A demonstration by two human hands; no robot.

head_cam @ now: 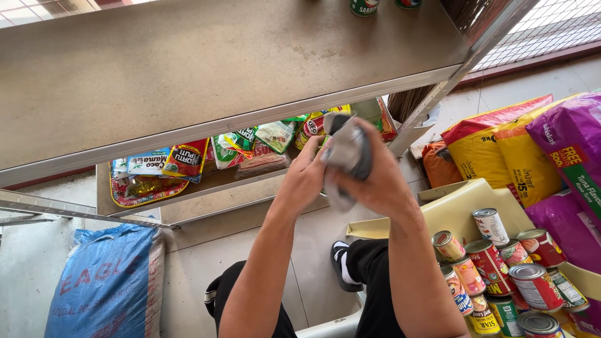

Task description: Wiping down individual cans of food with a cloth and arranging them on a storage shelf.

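Both hands meet in front of the metal shelf unit, just below the edge of its upper shelf [206, 69]. The right hand [375, 178] has its fingers curled tight around a grey cloth [345, 153], which is bunched over a small dark object that is mostly hidden, so what it is cannot be told. The left hand [305, 178] presses against the same bundle from the left, its fingers closed onto the cloth's lower edge, where a loose end hangs down between the two hands. Behind the hands, the lower shelf [206, 181] carries a row of colourful snack packets [188, 158] lying flat and overlapping. Two green cans [364, 6] stand at the back of the upper shelf. To the right, a pale yellow tray [463, 203] holds a cluster of upright tins [494, 269] with red and orange labels, and beyond it lean yellow sacks [501, 156] and purple bags [573, 144]. A blue woven sack [103, 281] rests on the tiled floor at the lower left
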